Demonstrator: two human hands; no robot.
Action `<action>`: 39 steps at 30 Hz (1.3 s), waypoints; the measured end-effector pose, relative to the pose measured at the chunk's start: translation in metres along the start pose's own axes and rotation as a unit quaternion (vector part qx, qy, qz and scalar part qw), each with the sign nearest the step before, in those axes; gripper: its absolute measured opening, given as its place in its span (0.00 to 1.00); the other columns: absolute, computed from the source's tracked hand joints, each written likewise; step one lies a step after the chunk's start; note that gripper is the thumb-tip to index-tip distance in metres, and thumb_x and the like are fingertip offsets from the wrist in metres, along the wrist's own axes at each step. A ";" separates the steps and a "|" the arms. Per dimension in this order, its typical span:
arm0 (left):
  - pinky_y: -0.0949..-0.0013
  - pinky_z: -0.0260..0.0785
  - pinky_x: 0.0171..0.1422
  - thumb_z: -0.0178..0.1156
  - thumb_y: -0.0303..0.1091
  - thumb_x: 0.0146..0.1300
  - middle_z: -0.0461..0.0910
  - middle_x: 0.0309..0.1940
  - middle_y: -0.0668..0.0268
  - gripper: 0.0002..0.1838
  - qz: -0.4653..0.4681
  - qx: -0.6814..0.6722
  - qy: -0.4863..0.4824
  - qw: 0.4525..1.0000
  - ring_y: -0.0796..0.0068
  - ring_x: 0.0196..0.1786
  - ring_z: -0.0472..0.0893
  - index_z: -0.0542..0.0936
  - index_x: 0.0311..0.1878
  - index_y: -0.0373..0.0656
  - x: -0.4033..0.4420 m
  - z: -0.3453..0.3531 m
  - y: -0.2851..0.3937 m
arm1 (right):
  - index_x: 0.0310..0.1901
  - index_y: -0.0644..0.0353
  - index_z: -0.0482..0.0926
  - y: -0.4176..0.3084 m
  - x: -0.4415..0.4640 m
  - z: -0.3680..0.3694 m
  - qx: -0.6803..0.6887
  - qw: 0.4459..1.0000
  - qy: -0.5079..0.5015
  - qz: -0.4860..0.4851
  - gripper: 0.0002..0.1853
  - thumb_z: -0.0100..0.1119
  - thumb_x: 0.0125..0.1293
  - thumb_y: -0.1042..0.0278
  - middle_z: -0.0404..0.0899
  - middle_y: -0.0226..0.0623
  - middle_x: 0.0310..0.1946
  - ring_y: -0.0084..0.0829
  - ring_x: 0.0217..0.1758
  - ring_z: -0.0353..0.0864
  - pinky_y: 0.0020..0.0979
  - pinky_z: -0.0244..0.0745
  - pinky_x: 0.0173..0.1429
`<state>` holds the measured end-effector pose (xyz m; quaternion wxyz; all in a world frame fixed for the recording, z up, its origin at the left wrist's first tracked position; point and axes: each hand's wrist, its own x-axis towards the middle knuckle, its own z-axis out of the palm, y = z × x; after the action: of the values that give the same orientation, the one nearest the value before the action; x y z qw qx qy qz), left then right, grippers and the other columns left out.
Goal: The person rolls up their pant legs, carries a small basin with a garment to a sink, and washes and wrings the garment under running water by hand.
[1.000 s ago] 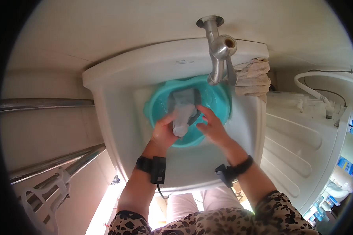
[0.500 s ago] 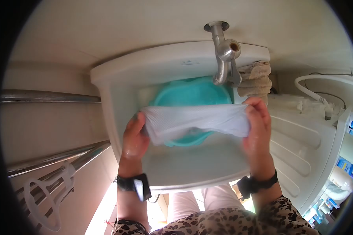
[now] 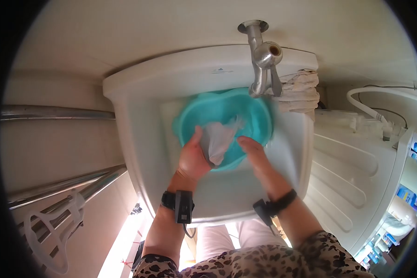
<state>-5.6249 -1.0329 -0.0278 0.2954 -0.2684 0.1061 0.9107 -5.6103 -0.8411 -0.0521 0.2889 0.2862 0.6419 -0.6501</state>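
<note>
A thin white cloth (image 3: 219,140) with a fine mesh weave hangs bunched over a teal plastic basin (image 3: 258,116). My left hand (image 3: 193,160) is closed on the cloth's left side, thumb up. To the right of the cloth is my right hand (image 3: 258,158), its fingers stretched toward it with a gap between, slightly smeared by motion. The basin sits inside a white sink (image 3: 236,199), under a metal faucet (image 3: 262,62). Water in the basin is hard to make out.
A crumpled beige rag (image 3: 300,91) hangs over the sink's right rim. Beside it stands a white ridged appliance top (image 3: 343,185) with a white hose (image 3: 356,95). Metal rails (image 3: 55,112) run along the left wall, and a white plastic hanger (image 3: 48,236) hangs there.
The cloth was stretched wide between both hands; now it is bunched in my left hand, lower over the basin. My right hand has let go, and both hands have come closer together.
</note>
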 end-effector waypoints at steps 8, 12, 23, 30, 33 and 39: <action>0.66 0.63 0.57 0.47 0.54 0.66 0.71 0.55 0.65 0.30 0.025 0.077 0.030 0.996 0.69 0.56 0.71 0.63 0.63 0.42 -0.014 -0.003 -0.002 | 0.42 0.61 0.75 -0.019 0.009 0.009 0.206 0.977 -0.043 -0.042 0.10 0.57 0.61 0.67 0.75 0.28 0.40 0.21 0.46 0.71 0.25 0.63 0.54; 0.62 0.59 0.64 0.47 0.54 0.66 0.68 0.60 0.63 0.32 0.085 0.095 0.061 0.990 0.65 0.61 0.67 0.61 0.65 0.41 -0.022 -0.006 0.012 | 0.39 0.62 0.73 -0.041 -0.003 0.000 0.098 0.969 0.080 -0.214 0.05 0.52 0.64 0.71 0.74 0.30 0.37 0.21 0.40 0.72 0.25 0.67 0.46; 0.53 0.54 0.69 0.38 0.54 0.70 0.63 0.64 0.61 0.29 0.036 0.044 -0.058 0.997 0.60 0.66 0.62 0.57 0.68 0.46 -0.018 0.024 0.012 | 0.41 0.61 0.73 -0.044 -0.025 0.002 -0.221 0.927 0.074 -0.293 0.12 0.61 0.57 0.70 0.74 0.37 0.36 0.32 0.40 0.74 0.31 0.71 0.46; 0.66 0.60 0.60 0.47 0.54 0.68 0.66 0.55 0.67 0.32 0.112 0.196 0.003 0.974 0.72 0.57 0.67 0.58 0.65 0.41 0.013 0.033 -0.016 | 0.37 0.59 0.73 -0.032 -0.023 0.027 -0.321 0.849 0.002 -0.419 0.06 0.57 0.59 0.71 0.75 0.35 0.36 0.30 0.37 0.74 0.32 0.71 0.40; 0.69 0.61 0.57 0.49 0.56 0.66 0.67 0.52 0.66 0.33 0.107 0.276 0.038 0.954 0.76 0.55 0.68 0.60 0.63 0.38 0.014 0.033 -0.024 | 0.37 0.60 0.73 -0.040 -0.027 0.024 -0.201 0.958 0.008 -0.206 0.04 0.55 0.59 0.74 0.75 0.35 0.35 0.30 0.37 0.74 0.30 0.70 0.43; 0.73 0.62 0.54 0.51 0.58 0.64 0.74 0.39 0.68 0.32 0.062 0.293 0.028 0.954 0.79 0.46 0.71 0.66 0.55 0.37 0.015 0.046 -0.028 | 0.39 0.63 0.72 -0.047 -0.033 0.027 -0.183 0.945 -0.002 -0.273 0.06 0.51 0.61 0.73 0.75 0.31 0.32 0.23 0.37 0.73 0.25 0.68 0.45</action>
<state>-5.6380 -0.9865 0.0011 0.3013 -0.1879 0.3929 0.8483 -5.6227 -0.8672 0.0043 0.1486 0.0413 0.8027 -0.5761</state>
